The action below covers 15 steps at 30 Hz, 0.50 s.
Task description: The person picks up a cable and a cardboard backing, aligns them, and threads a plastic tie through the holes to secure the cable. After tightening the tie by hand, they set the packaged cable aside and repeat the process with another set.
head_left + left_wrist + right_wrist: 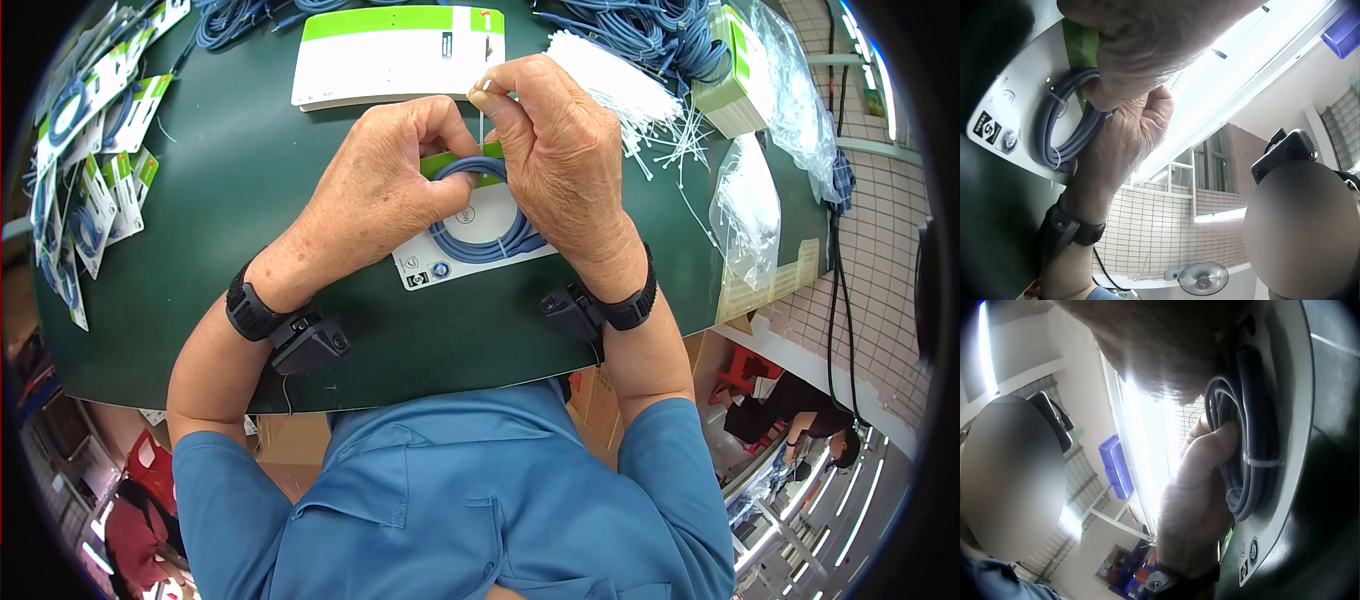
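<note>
A coiled blue-grey cable (447,243) lies against a white and green backing card (412,257), which is tilted in the left wrist view. Small white ties (1055,156) circle the coil in places. My left hand (375,170) grips the card and coil near the top, its thumb inside the ring. Above that, my right hand (565,150) pinches the end of a thin white cable tie (481,128) between thumb and forefinger. The tie runs upward from the card's green top. In the right wrist view the left thumb (1225,440) presses at the coil.
A stack of flat cards (390,65) lies at the back. Loose white cable ties (610,80), bundled blue cables (650,35) and a card stack (735,85) stand right of it. Carded cables (95,195) pile up at left. A plastic bag (748,215) sits at right.
</note>
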Each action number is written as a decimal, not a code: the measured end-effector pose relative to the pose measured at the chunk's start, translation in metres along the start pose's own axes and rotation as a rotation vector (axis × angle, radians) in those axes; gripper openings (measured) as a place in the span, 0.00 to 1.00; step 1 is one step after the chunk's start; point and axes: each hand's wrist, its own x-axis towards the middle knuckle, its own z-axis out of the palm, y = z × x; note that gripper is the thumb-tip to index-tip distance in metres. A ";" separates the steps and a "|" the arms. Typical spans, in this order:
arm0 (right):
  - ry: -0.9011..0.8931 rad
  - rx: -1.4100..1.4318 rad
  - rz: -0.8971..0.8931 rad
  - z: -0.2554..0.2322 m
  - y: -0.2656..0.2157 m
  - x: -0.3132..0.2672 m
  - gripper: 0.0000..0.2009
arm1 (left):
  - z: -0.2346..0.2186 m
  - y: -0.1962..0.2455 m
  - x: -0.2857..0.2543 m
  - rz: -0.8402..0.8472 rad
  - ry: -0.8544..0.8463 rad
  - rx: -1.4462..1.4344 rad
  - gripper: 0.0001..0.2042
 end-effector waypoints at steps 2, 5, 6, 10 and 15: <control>-0.006 -0.003 -0.010 -0.001 0.000 0.000 0.04 | -0.001 0.001 0.000 -0.011 -0.008 0.022 0.05; -0.019 -0.010 -0.034 -0.003 -0.001 0.001 0.04 | -0.002 -0.001 0.000 -0.005 -0.007 0.034 0.05; -0.024 0.047 -0.010 -0.003 -0.002 0.001 0.05 | -0.003 -0.003 0.001 0.004 -0.005 0.034 0.05; -0.040 0.161 0.001 -0.003 0.002 0.002 0.04 | -0.004 -0.004 0.000 0.012 0.009 0.006 0.05; -0.112 0.108 -0.069 -0.018 0.001 0.004 0.06 | -0.004 -0.007 -0.001 0.045 0.037 -0.016 0.06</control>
